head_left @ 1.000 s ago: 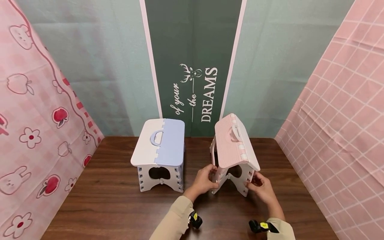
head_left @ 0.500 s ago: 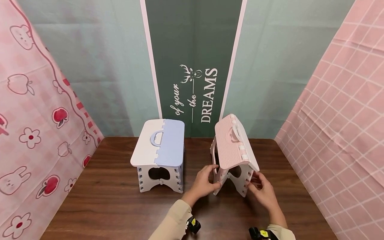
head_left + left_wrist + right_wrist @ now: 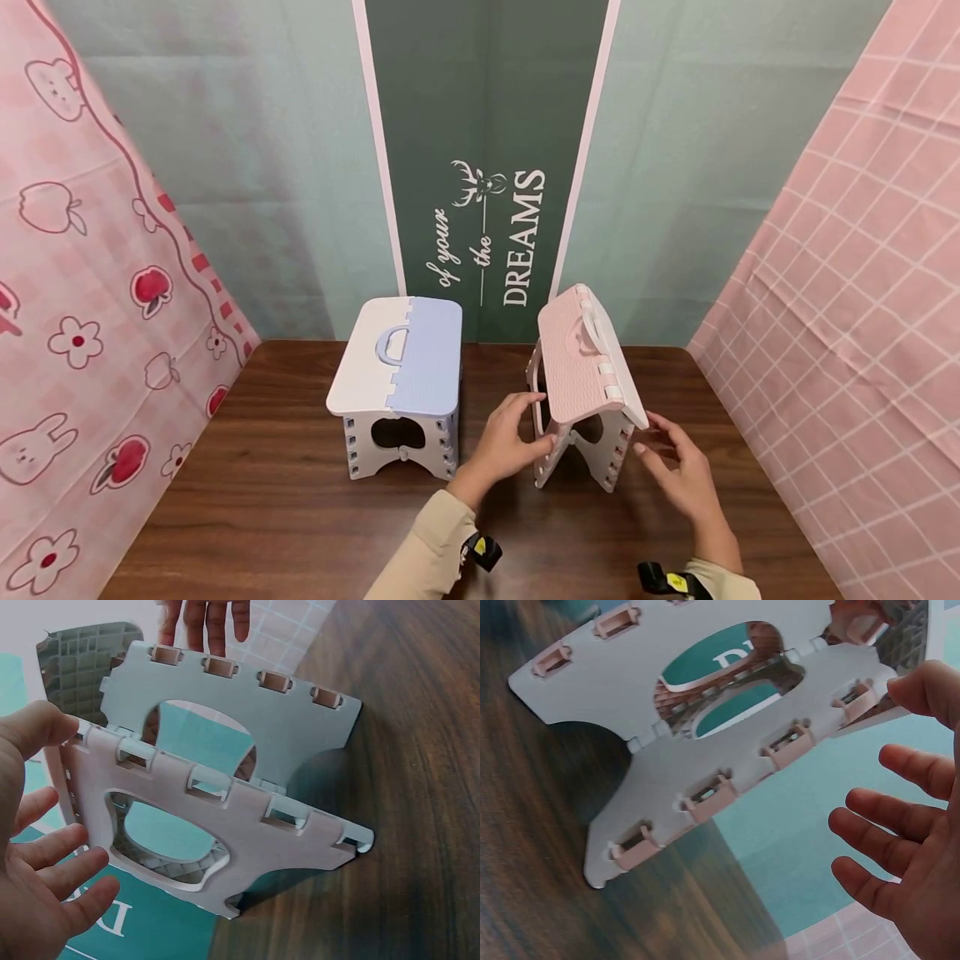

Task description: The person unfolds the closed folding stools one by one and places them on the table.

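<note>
A pink-and-white folding step stool (image 3: pixel 573 362) stands on the right side of the table, half folded, its top bent like a roof and its legs leaning together. My left hand (image 3: pixel 510 442) is at its left front edge. In the left wrist view the thumb touches the upper corner of the pink leg panel (image 3: pixel 161 799), while the other fingers spread loosely. Beside the stool's right side is my right hand (image 3: pixel 686 479), its fingers extended. The right wrist view has that thumb at the upper end of the white end panel (image 3: pixel 705 769); whether it touches is hard to tell.
A blue-and-white folding step stool (image 3: pixel 427 358) stands fully unfolded to the left, its handle lying on top. Both stools rest on a dark wood table (image 3: pixel 285 500). Printed cloths hang at the back (image 3: pixel 480 100) and on both sides.
My right hand has moved outward to the right, its fingers loosening from the stool's side. The left hand's fingers have opened and shifted up slightly. The pink stool stays nearly still.
</note>
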A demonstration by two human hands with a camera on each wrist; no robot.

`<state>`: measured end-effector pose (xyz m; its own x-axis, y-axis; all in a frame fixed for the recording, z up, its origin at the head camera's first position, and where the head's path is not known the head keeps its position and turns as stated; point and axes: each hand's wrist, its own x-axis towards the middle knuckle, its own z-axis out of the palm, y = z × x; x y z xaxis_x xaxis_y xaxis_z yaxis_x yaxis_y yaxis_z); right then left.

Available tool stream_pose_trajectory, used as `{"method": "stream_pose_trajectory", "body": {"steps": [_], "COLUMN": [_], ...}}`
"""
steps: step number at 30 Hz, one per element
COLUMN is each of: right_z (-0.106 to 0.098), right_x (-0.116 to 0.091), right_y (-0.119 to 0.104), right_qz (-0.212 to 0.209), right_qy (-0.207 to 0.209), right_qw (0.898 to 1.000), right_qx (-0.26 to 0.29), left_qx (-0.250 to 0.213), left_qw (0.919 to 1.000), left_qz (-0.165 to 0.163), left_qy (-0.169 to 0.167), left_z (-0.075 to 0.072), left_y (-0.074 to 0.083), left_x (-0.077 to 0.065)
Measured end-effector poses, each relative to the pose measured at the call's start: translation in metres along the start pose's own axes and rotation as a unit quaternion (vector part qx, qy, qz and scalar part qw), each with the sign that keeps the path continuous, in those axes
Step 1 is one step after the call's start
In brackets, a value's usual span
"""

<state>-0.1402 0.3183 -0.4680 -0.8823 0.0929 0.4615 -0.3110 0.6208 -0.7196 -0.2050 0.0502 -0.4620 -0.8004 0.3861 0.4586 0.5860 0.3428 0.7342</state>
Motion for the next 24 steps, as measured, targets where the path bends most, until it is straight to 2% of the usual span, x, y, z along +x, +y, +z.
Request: {"method": "stream_pose_trajectory", "body": {"steps": [7, 12, 24], "right_z": [-0.007, -0.009, -0.011], "right_x": [0.009, 0.017, 0.037], "right_y": [-0.005, -0.010, -0.033], "right_qz": [-0.015, -0.043, -0.094], "right_qy": [0.001, 0.006, -0.009], "right_qw": [1.000, 0.999, 0.995], "right_qx": [0.003, 0.023, 0.028], "left_qx": [0.003, -0.004, -0.007], "left_qw": [0.9994, 0.9993, 0.9973], "left_qz": [0.029, 0.033, 0.071], "left_qy": [0.018, 0.018, 0.020], "left_z": [-0.006, -0.009, -0.008], "left_y": [0.009, 0.017, 0.032], "left_x": [0.007, 0.011, 0.028]}}
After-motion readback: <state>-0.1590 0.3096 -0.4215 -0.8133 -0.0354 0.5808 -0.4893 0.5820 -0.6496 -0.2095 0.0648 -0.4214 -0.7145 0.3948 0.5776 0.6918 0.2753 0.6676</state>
